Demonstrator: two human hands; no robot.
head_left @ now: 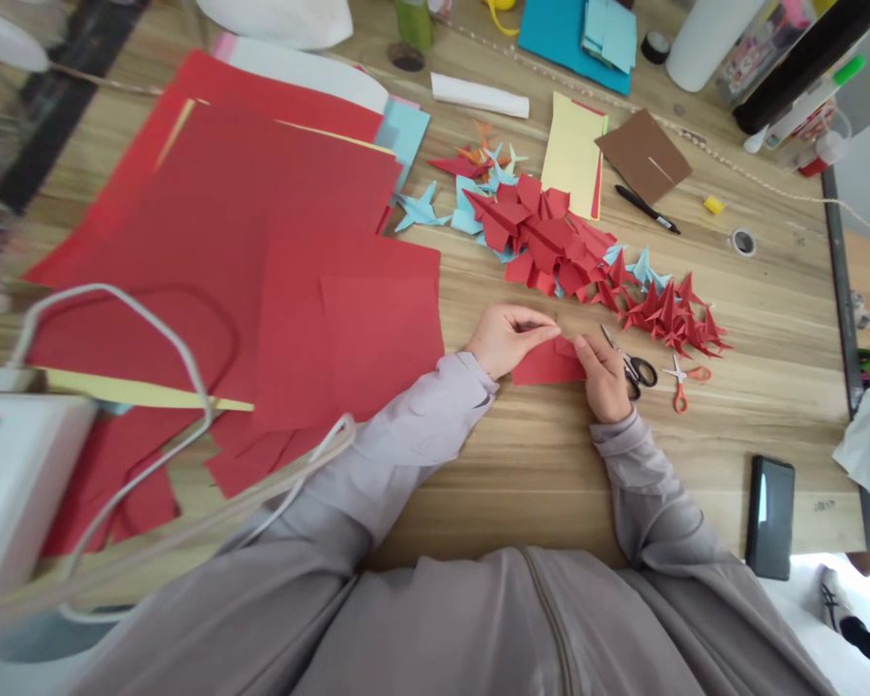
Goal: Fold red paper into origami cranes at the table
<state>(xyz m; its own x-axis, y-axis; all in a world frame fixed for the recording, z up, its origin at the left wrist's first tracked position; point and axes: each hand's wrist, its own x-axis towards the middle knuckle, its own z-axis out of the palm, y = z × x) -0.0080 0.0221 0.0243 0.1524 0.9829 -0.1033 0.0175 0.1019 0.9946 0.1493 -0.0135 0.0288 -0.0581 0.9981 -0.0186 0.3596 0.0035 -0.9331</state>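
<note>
My left hand (pixel 508 338) pinches with thumb and fingertips at the upper edge of a small piece of red paper (pixel 545 367). On its right side, my right hand (pixel 601 375) grips the same paper between thumb and fingers, close to a small raised flap. Part of the paper is hidden by the fingers. Right beside my right hand lie black-handled scissors (pixel 639 371) and small orange-handled scissors (pixel 681 379). Beyond the hands is a pile of folded red paper shapes (pixel 551 232), with light blue folded shapes (pixel 421 208) among and beside them.
Large red paper sheets (pixel 210 193) cover the left of the table. A white power bank-like box (pixel 29 483) with a looping cable is at lower left. A phone (pixel 770 517) lies near the right edge. A pen (pixel 647 209), brown paper (pixel 645 159) and yellow paper (pixel 571 150) lie farther back.
</note>
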